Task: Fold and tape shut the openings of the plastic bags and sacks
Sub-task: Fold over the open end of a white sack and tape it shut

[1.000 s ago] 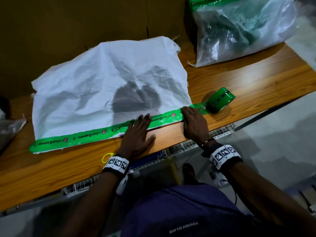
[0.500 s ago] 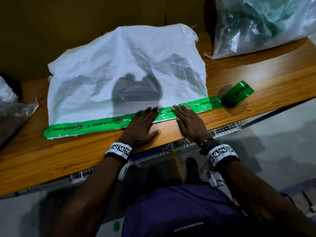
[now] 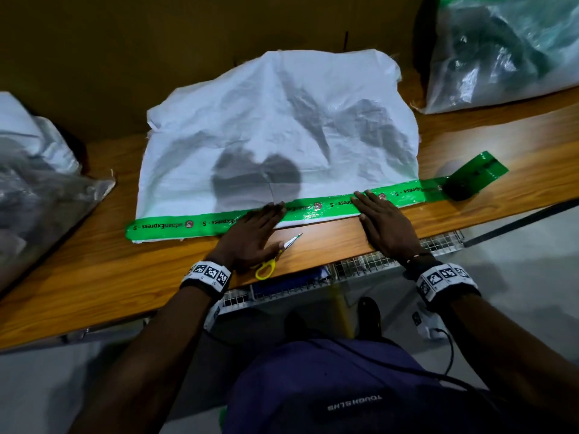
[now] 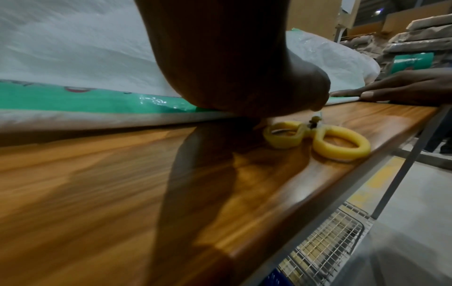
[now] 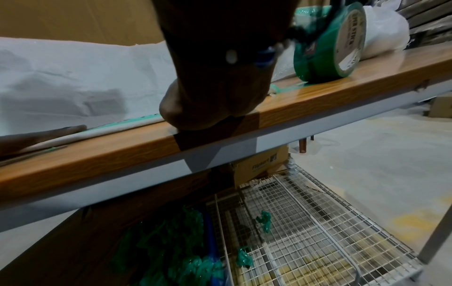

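Observation:
A white woven sack (image 3: pixel 282 130) lies flat on the wooden table (image 3: pixel 94 277). A green printed tape strip (image 3: pixel 175 225) runs along its folded near edge. The strip leads right to the tape roll (image 3: pixel 470 180), which stands on the table in the right wrist view (image 5: pixel 330 44). My left hand (image 3: pixel 260 223) lies flat, fingers straight, pressing the tape near the sack's middle. My right hand (image 3: pixel 379 214) presses the tape flat further right, short of the sack's corner. Yellow-handled scissors (image 3: pixel 275 255) lie at my left palm's edge, also visible as scissors (image 4: pixel 318 139) from the left wrist.
A clear plastic bag (image 3: pixel 507 48) with dark contents stands at the back right. Another bag (image 3: pixel 40 189) lies at the left. A brown cardboard wall (image 3: pixel 156 42) closes off the back. Under the table's near edge sits a wire basket (image 5: pixel 305 222) holding green tape scraps.
My right hand slid left along the tape from the sack's right corner. My left hand then slid left, so the hands are further apart. The scissors now show beside my left hand.

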A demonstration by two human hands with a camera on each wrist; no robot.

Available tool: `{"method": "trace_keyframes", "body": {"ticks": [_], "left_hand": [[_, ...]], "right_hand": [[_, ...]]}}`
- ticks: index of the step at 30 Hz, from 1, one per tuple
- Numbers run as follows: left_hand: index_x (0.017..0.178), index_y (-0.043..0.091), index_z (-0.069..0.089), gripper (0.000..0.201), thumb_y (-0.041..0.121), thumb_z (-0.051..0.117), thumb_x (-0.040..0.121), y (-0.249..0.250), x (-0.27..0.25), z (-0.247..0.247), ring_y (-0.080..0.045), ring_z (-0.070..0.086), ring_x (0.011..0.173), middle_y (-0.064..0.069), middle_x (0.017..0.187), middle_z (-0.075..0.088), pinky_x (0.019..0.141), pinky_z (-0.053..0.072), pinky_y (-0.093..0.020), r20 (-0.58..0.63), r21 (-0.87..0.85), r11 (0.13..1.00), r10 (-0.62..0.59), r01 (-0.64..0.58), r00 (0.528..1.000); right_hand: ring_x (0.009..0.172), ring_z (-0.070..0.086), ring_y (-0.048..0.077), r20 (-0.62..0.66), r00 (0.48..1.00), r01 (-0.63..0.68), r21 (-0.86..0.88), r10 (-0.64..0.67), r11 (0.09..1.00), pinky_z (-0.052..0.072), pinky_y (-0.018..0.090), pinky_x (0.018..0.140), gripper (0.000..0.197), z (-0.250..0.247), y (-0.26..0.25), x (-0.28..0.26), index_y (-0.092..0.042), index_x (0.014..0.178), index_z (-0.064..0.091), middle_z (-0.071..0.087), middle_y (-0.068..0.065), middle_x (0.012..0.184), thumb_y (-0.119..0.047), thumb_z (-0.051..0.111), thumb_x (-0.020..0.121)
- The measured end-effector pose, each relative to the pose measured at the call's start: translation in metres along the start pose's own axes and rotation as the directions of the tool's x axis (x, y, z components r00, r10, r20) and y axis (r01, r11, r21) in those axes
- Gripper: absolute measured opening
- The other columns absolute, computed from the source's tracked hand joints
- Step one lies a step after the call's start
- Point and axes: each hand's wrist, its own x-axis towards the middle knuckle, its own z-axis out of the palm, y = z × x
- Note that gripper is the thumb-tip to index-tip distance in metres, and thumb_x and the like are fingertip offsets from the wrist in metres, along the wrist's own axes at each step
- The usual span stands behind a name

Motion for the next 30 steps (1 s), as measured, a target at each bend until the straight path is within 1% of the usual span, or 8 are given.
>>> {"method": "trace_keyframes", "body": {"ticks": [4, 8, 11, 14, 19, 22, 26, 30], "left_hand": [[0.168, 0.026, 0.002, 0.080, 0.070, 0.023, 0.105, -0.002, -0.001, 0.001, -0.014, 0.001, 0.161, 0.007, 0.175, 0.001, 0.129, 0.017, -0.044, -0.010, 0.000, 1.000, 0.000, 0.000, 1.000], [0.168, 0.030, 0.000, 0.077, 0.071, 0.018, 0.105, 0.001, 0.000, 0.006, -0.013, 0.002, 0.161, 0.009, 0.175, 0.000, 0.128, 0.018, -0.048, -0.026, -0.029, 0.999, -0.047, 0.046, 0.999], [0.168, 0.027, 0.005, 0.078, 0.071, 0.017, 0.104, 0.004, 0.001, 0.008, -0.013, 0.004, 0.161, 0.008, 0.175, 0.004, 0.128, 0.020, -0.049, -0.037, -0.044, 0.996, -0.075, 0.074, 0.996], [0.168, 0.023, 0.009, 0.079, 0.068, 0.019, 0.104, 0.004, -0.002, 0.005, -0.014, 0.005, 0.161, 0.006, 0.175, 0.006, 0.128, 0.020, -0.047, -0.046, -0.035, 0.997, -0.069, 0.067, 0.997], [0.168, 0.020, 0.014, 0.078, 0.064, 0.028, 0.105, -0.003, -0.010, 0.002, -0.016, 0.002, 0.162, 0.004, 0.175, 0.005, 0.130, 0.013, -0.042, -0.064, -0.017, 0.999, -0.040, 0.039, 0.997], [0.168, 0.023, 0.010, 0.077, 0.062, 0.033, 0.106, -0.013, -0.033, 0.006, -0.017, -0.001, 0.161, 0.005, 0.174, 0.002, 0.129, 0.003, -0.037, -0.062, -0.013, 0.999, -0.046, 0.045, 0.997], [0.167, 0.026, 0.019, 0.072, 0.062, 0.029, 0.105, -0.019, -0.044, 0.004, -0.017, 0.009, 0.161, 0.009, 0.171, 0.007, 0.130, 0.007, -0.041, -0.061, -0.100, 0.993, -0.062, 0.056, 0.996], [0.164, 0.029, 0.031, 0.064, 0.057, 0.038, 0.106, -0.019, -0.041, 0.003, -0.011, 0.011, 0.160, 0.010, 0.172, 0.020, 0.129, 0.013, -0.042, -0.106, -0.305, 0.948, -0.126, 0.088, 0.986]], "right_hand": [[0.159, 0.023, 0.015, 0.007, 1.000, -0.001, -0.012, 0.002, 1.000, 0.029, 0.048, 0.126, 0.052, 0.000, 0.000, 0.001, -0.022, 0.161, 0.040, 0.036, -0.003, 0.168, -0.039, 0.031, 0.113], [0.158, 0.027, 0.025, -0.080, 0.995, -0.059, -0.049, 0.055, 0.997, 0.023, 0.049, 0.128, 0.053, 0.005, -0.025, 0.004, -0.015, 0.160, 0.041, 0.039, 0.007, 0.166, -0.035, 0.030, 0.111], [0.160, 0.019, 0.024, -0.069, 0.997, 0.044, 0.032, -0.042, 0.998, 0.014, 0.039, 0.130, 0.056, 0.028, -0.072, 0.025, -0.012, 0.163, 0.034, 0.031, 0.008, 0.169, -0.033, 0.033, 0.111], [0.158, 0.025, 0.026, 0.020, 0.989, 0.141, 0.076, -0.143, 0.987, 0.018, 0.044, 0.129, 0.054, 0.059, -0.115, 0.049, -0.011, 0.159, 0.041, 0.037, 0.009, 0.167, -0.033, 0.034, 0.111], [0.158, 0.027, 0.020, -0.007, 0.992, 0.128, 0.095, -0.128, 0.987, 0.019, 0.042, 0.127, 0.049, 0.065, -0.112, 0.052, -0.018, 0.158, 0.045, 0.040, 0.002, 0.166, -0.032, 0.034, 0.112], [0.158, 0.027, 0.018, -0.025, 0.993, 0.114, 0.093, -0.112, 0.989, 0.019, 0.040, 0.126, 0.049, 0.069, -0.112, 0.052, -0.020, 0.158, 0.045, 0.040, -0.001, 0.166, -0.033, 0.035, 0.112], [0.157, 0.030, 0.018, -0.045, 0.995, 0.098, 0.130, -0.092, 0.987, 0.021, 0.042, 0.126, 0.048, 0.068, -0.114, 0.053, -0.020, 0.155, 0.050, 0.044, 0.000, 0.164, -0.035, 0.039, 0.111], [0.149, 0.043, 0.017, -0.161, 0.980, -0.072, 0.242, 0.113, 0.968, 0.030, 0.047, 0.122, 0.047, 0.071, -0.132, 0.062, -0.026, 0.147, 0.060, 0.055, -0.001, 0.155, -0.043, 0.050, 0.105]]}}
